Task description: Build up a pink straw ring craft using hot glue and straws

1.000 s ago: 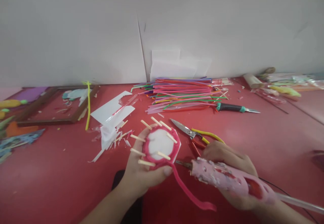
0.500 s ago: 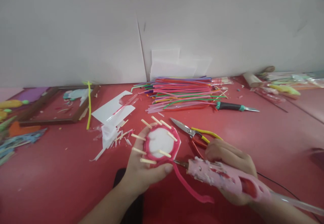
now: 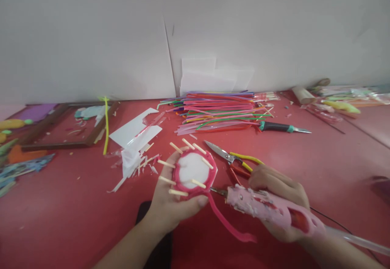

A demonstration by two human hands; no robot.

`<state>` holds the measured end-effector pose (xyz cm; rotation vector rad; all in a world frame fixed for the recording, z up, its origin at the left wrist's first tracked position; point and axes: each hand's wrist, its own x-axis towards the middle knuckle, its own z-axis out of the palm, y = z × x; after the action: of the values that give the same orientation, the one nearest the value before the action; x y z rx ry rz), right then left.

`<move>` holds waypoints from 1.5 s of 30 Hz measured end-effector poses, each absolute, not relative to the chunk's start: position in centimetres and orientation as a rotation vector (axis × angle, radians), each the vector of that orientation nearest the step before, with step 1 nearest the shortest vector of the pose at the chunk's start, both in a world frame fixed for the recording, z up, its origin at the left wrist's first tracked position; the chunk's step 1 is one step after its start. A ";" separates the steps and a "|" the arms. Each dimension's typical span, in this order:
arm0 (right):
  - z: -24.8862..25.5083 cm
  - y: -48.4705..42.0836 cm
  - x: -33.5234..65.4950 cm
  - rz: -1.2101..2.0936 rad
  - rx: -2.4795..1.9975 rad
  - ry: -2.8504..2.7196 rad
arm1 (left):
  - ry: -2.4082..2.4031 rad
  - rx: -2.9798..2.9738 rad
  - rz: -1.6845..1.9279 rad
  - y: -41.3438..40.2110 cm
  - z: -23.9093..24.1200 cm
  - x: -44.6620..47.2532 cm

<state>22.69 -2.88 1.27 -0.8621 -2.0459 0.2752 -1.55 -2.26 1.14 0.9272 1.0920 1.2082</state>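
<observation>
My left hand (image 3: pixel 173 208) is closed around the edge of a small white piece (image 3: pixel 192 171) with several pale sticks standing up around its rim. A pink-red pipe cleaner (image 3: pixel 225 221) winds in and out among the sticks, and its loose end hangs down to the right. In my right hand (image 3: pixel 280 192) is a pink hot glue gun (image 3: pixel 258 204), smeared with dried glue, with a clear glue stick coming out of its back. Its metal nozzle points at the lower right rim of the piece, close to the pipe cleaner.
Scissors (image 3: pixel 224 153) with red and yellow handles lie just beyond my right hand. Further back are a pile of coloured pipe cleaners (image 3: pixel 219 112) and a craft knife (image 3: pixel 277 127). White scraps (image 3: pixel 134 133) and a brown frame (image 3: pixel 57 144) lie to the left. A dark flat object shows under my left wrist.
The glue gun has drawn back slightly to the right, its nozzle now a little off the pipe cleaner. My left hand and the piece have stayed nearly still.
</observation>
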 end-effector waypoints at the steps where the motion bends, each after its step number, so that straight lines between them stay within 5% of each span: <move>1: 1.3 -2.9 22.7 0.279 -0.865 -2.042 | 1.090 0.928 1.207 -2.2 1.2 -1.6; 45: 1.7 -3.0 22.9 0.219 -1.024 -2.008 | 1.049 0.862 1.214 -2.4 1.3 -1.5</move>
<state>22.89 -2.98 1.68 -1.0239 -2.0076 0.2192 -1.45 -2.35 1.30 0.8620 1.0489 1.2139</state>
